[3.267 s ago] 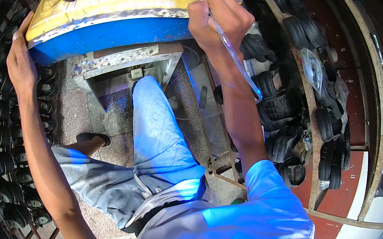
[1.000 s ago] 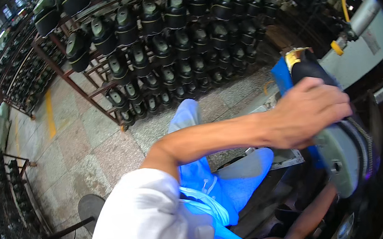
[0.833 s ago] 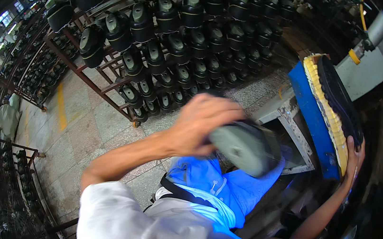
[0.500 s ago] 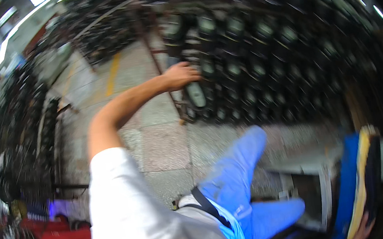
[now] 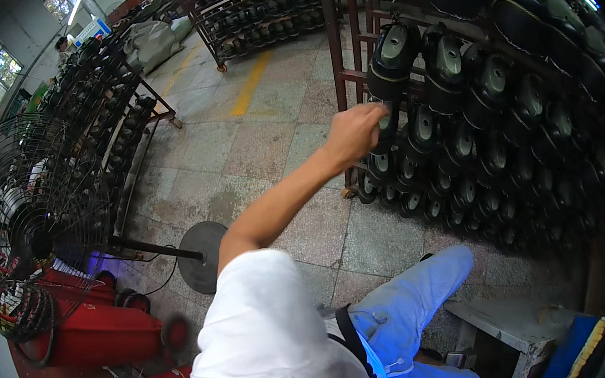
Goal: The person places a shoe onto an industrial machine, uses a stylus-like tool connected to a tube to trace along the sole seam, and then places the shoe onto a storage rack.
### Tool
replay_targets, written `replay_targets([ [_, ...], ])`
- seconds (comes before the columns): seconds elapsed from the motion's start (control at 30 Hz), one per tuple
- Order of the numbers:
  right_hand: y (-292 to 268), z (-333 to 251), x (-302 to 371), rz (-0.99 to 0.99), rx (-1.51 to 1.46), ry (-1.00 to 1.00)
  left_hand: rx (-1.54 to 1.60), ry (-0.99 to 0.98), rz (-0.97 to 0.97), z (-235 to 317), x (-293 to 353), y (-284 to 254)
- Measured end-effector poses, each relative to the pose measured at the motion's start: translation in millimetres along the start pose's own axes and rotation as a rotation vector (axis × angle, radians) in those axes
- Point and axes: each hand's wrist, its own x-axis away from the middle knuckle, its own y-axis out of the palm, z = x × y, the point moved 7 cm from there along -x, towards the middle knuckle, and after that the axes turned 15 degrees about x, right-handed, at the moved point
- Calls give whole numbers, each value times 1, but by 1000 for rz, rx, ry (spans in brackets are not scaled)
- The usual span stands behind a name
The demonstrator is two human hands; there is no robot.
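the left hand (image 5: 358, 134) is curled beside a shoe (image 5: 386, 121); whether its fingers clamp it, i cannot tell. the shoe sits at the fingertips, on a rack (image 5: 335, 49). rightward are more shoes (image 5: 447, 64); well left and lower, a fan (image 5: 31, 239); below the fan, a red machine (image 5: 102, 340).

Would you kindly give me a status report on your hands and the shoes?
Left hand at a black shoe on the rack, grip unclear. Right hand out of view. Pedestal fan off left, not between hand and rack.
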Motion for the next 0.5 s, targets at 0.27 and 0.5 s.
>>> replay_targets([
  [0.27, -64, -38, 43, 289, -121, -272, 283, -222, 671, -16, -58, -37],
  [0.5, 14, -224, 101, -426, -1285, -295, 405, -244, 734, 21, -15, -47],
])
